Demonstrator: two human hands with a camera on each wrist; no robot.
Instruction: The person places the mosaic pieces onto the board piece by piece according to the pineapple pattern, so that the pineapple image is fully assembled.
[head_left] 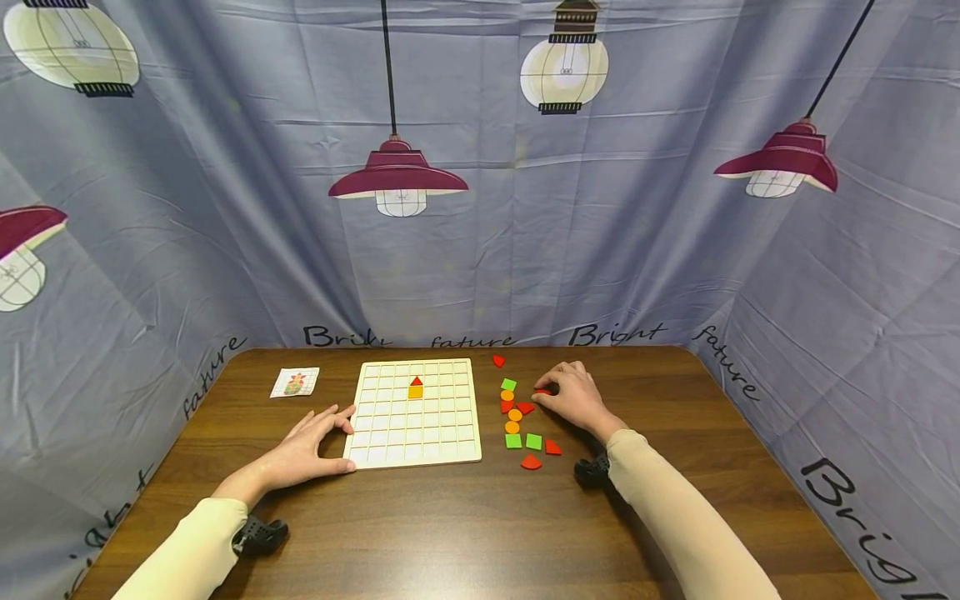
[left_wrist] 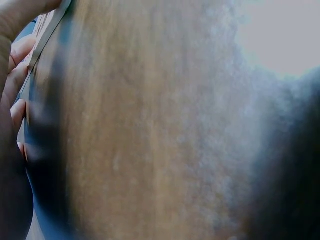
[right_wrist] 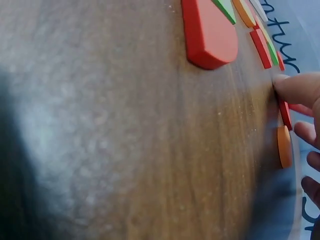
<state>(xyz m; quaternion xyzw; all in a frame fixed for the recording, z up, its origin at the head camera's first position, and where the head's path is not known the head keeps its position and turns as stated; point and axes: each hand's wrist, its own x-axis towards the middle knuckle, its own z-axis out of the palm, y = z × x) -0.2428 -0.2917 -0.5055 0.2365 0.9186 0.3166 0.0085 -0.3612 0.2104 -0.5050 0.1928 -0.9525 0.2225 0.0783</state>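
My left hand (head_left: 311,447) lies spread along the left side of a cream grid board (head_left: 442,433). Its thumb touches the near-left corner and its fingertips reach the left edge. On the board a red triangle tile (head_left: 417,381) sits directly above a yellow-orange square tile (head_left: 416,392). To the right of the loose tiles, my right hand (head_left: 576,397) pinches a red tile (right_wrist: 284,112) low at the table between thumb and fingers; the hand hides most of its shape. An orange tile (right_wrist: 284,147) lies close beside those fingers in the right wrist view.
Between board and right hand lie several loose tiles: green squares (head_left: 513,441), orange rounds (head_left: 512,427) and red quarter-round pieces (head_left: 531,462). A picture card (head_left: 295,382) with a gridded pattern lies at the back left. Behind the wooden table (head_left: 420,533) hangs a printed curtain (head_left: 480,267).
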